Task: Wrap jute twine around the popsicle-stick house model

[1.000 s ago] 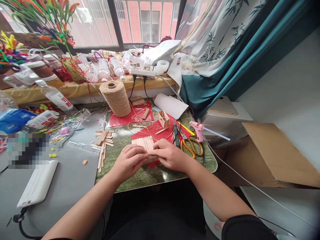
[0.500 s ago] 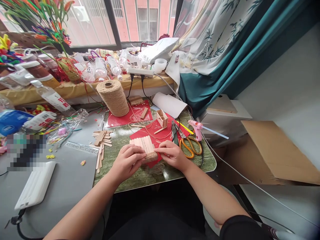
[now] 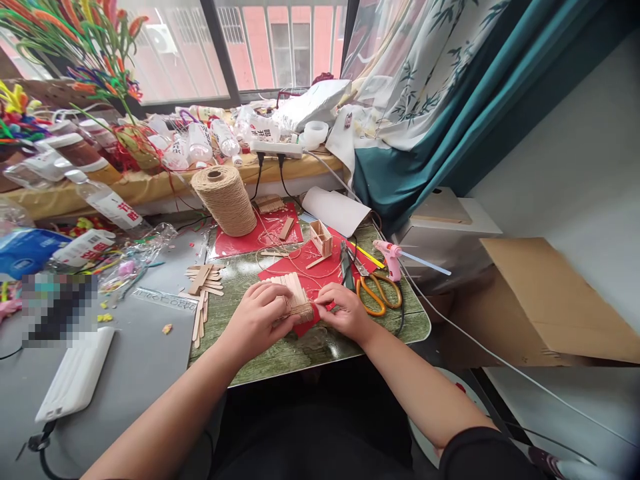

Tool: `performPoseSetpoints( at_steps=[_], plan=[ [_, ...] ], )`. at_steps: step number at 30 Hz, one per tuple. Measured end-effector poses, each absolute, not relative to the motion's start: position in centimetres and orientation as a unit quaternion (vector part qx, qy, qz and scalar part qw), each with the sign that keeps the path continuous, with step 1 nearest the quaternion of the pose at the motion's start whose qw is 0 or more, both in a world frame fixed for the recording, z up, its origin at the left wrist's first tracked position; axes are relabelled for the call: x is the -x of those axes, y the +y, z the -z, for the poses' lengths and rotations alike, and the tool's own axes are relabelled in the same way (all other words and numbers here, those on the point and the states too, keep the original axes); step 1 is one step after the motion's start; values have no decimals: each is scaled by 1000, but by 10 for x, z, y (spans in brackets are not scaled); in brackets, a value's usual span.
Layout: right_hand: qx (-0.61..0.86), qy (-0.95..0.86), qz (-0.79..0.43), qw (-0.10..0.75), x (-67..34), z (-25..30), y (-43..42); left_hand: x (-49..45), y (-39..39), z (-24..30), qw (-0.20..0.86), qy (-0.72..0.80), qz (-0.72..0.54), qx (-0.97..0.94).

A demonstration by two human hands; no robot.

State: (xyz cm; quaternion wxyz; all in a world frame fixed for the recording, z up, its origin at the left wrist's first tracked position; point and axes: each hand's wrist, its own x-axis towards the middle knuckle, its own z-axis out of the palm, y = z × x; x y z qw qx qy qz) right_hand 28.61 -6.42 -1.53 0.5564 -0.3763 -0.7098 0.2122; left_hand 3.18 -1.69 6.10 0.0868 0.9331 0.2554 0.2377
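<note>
Here, a panel of wooden craft sticks [image 3: 294, 285] is held at the centre of the frame, over a green table [image 3: 245, 363]. It is gripped from its left side by the left hand [image 3: 257, 315], with the fingers curled over the top face and the thumb set near the lower edge, where a band of twine [image 3: 301, 311] can be seen. The panel's right end is met by the right hand [image 3: 345, 312]; its thumb and forefinger are brought close together there, but whether a strand or the panel itself is pinched cannot be told.

Beyond the hands, a small wooden box [image 3: 321, 240] is set on a red sheet [image 3: 327, 268]. Right of centre, scissors [image 3: 380, 295] with orange handles are laid near the right hand, and a pink glue gun [image 3: 393, 260] is placed farther right. Loose sticks [image 3: 201, 287] are heaped left of the panel. Above them in the frame, a large twine spool [image 3: 225, 203] is stood upright.
</note>
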Motion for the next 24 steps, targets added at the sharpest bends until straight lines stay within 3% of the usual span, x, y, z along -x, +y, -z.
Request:
performPoseSetpoints(
  at_steps=[11, 24],
  plan=[
    [363, -713, -254, 543, -284, 16, -62, -32, -20, -62, 113, 279, -233, -925],
    [385, -717, -284, 507, -286, 21, -60, -61, -13, -69, 101, 377, -136, -911]
  ],
)
